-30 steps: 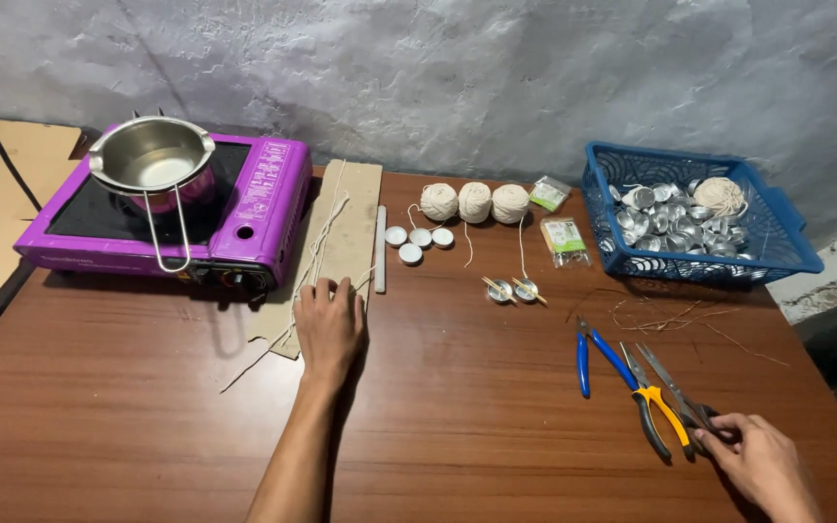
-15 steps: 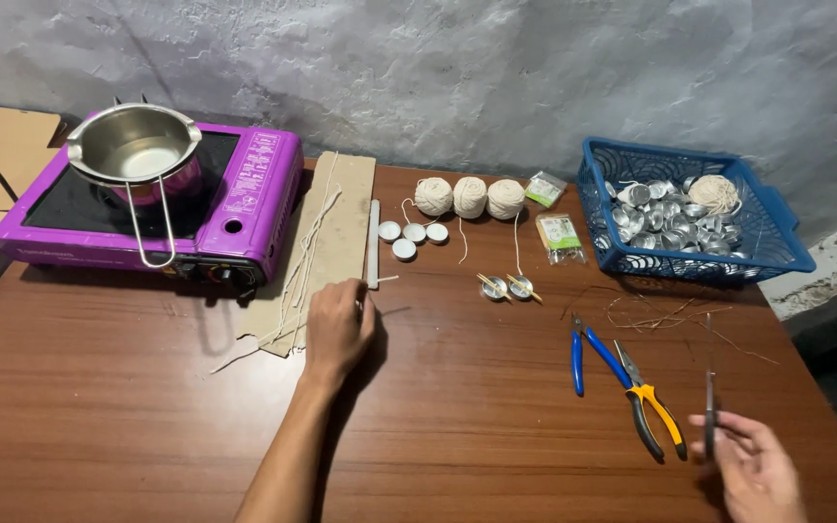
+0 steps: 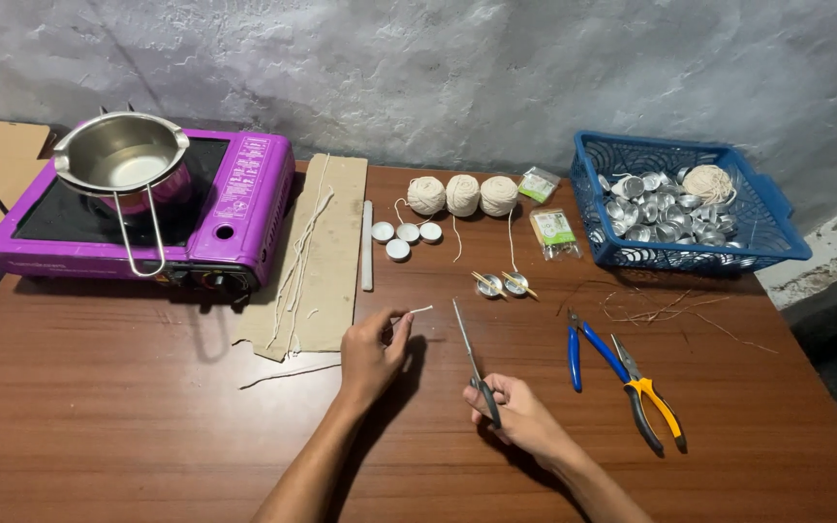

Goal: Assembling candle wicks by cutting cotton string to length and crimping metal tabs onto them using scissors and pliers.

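My left hand (image 3: 372,351) is over the middle of the brown table (image 3: 128,407) and pinches a short white wick piece (image 3: 417,312) that sticks out to the right. My right hand (image 3: 518,416) grips the dark handles of a pair of scissors (image 3: 467,351), whose blades point up and away toward the wick piece. The blade tips lie a little to the right of the wick end, apart from it.
A purple stove (image 3: 138,218) with a steel pot (image 3: 123,160) stands at the back left. Cardboard (image 3: 326,257) bears wick strands. Three twine balls (image 3: 462,194), small white candles (image 3: 404,237), blue pliers (image 3: 588,349), yellow pliers (image 3: 651,397) and a blue basket (image 3: 758,242) of metal cups lie right.
My left hand left the cardboard and came toward the middle holding a short wick piece. My right hand picked up the scissors from beside the pliers and brought them left.
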